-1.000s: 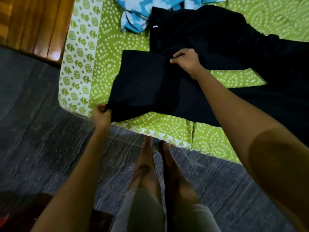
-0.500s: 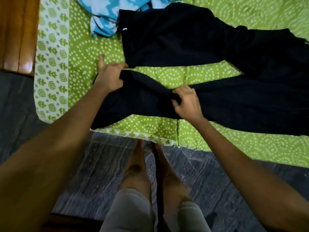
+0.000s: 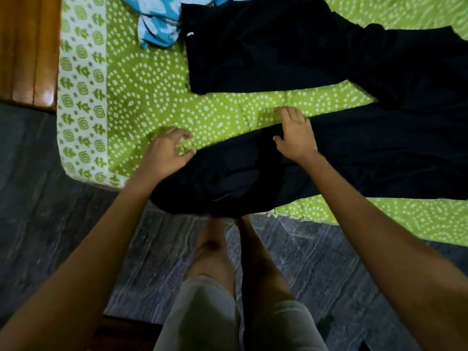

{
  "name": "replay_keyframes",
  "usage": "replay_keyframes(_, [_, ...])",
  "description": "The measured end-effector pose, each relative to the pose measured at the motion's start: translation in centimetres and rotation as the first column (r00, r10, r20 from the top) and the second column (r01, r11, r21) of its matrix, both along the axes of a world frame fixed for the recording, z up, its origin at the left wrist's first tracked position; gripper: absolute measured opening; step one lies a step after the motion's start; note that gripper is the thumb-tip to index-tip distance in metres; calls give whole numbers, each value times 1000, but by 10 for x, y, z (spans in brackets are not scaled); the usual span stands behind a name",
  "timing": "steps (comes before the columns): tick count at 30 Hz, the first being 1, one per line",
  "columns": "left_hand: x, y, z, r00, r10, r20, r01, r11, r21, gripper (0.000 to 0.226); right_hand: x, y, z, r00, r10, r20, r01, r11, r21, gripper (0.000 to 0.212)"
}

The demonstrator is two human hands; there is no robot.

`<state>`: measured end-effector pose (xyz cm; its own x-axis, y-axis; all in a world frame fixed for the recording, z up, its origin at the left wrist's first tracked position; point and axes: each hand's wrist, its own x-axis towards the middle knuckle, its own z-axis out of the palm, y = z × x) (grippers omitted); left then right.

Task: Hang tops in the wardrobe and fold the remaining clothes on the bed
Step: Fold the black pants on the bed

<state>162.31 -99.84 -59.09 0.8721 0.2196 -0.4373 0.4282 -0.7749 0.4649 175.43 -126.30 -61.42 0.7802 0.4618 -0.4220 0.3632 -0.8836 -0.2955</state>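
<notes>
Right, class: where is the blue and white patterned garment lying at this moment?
In the head view, the blue and white garment lies bunched at the top, left of centre, on the green bedsheet, touching the left edge of the black garment.

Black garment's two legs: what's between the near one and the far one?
In the head view, only a bare strip of green dotted bedsheet lies between the near leg and the far leg; the right hand's fingertips reach onto it.

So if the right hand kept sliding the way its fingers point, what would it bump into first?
The right hand points up the bed. It would cross bare green sheet, then probably meet the other black trouser leg.
</notes>
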Motion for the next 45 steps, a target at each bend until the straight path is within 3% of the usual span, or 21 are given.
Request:
replay_keyframes(1, [12,-7,-6,999,-34,-38,33,999,-17,47,7,6,-3,996,76,-41,-80,993,-87,60])
replay_keyframes(3, [30,-26,-16,979,-140,-148,135,990,-47,66,16,19,-9,974,205,-93,-218,962,-164,50])
replay_keyframes(5, [40,-46,-23,952,-231,-198,220,972,-78,65,24,28,-11,956,257,-141,-270,960,-77,32])
replay_keyframes(9, [33,-47,-27,873,-193,-449,121,975,-186,45,46,23,-8,988,42,-147,-6,970,241,20])
replay_keyframes(12, [14,-3,-22,704,-183,-686,36,974,-223,48,58,14,-8,983,-77,-164,120,955,272,18])
replay_keyframes(14, [8,33,-9,655,-136,-743,-63,970,-233,42,62,12,-7,981,-94,-170,140,947,288,18])
replay_keyframes(17, [22,83,18,748,-47,-662,-140,964,-226,27,70,14,-7,967,-137,-213,195,939,282,19])
replay_keyframes(20, [53,111,28,898,280,-338,-387,868,-310,16,79,21,-4,960,-241,-145,275,914,299,21])
replay_keyframes(22, [69,123,17,794,575,-198,-594,663,-457,19,82,22,-4,949,-315,20,301,922,242,28])
replay_keyframes(24, [71,128,-2,677,699,-231,-696,504,-512,16,76,20,-2,918,-371,142,349,923,161,37])
replay_keyframes(26, [62,124,-19,627,740,-243,-750,488,-447,20,59,12,2,888,-417,195,383,904,189,41])
replay_keyframes(29, [41,106,-31,617,776,-128,-768,559,-314,28,9,-9,-4,880,-433,193,366,879,305,32])
replay_keyframes(31, [23,86,-32,690,718,-94,-720,668,-186,37,-33,-27,-14,920,-377,107,326,888,324,26])
replay_keyframes(34, [-2,59,-30,775,628,-71,-631,776,-30,35,-85,-44,-28,947,-315,-61,321,923,215,23])
replay_keyframes(39, [-10,50,-31,844,529,91,-529,848,-29,50,-105,-50,-27,825,-565,-6,555,809,192,37])
replay_keyframes(40, [-5,52,-30,887,432,163,-444,895,45,53,-100,-48,-26,816,-578,17,564,802,195,42])
replay_keyframes(42, [13,56,-31,971,76,228,-129,966,225,54,-86,-43,-24,853,-521,34,511,846,152,47])
replay_keyframes(45, [43,62,-37,924,-373,85,331,891,311,49,-63,-35,-24,950,-304,73,301,953,43,35])
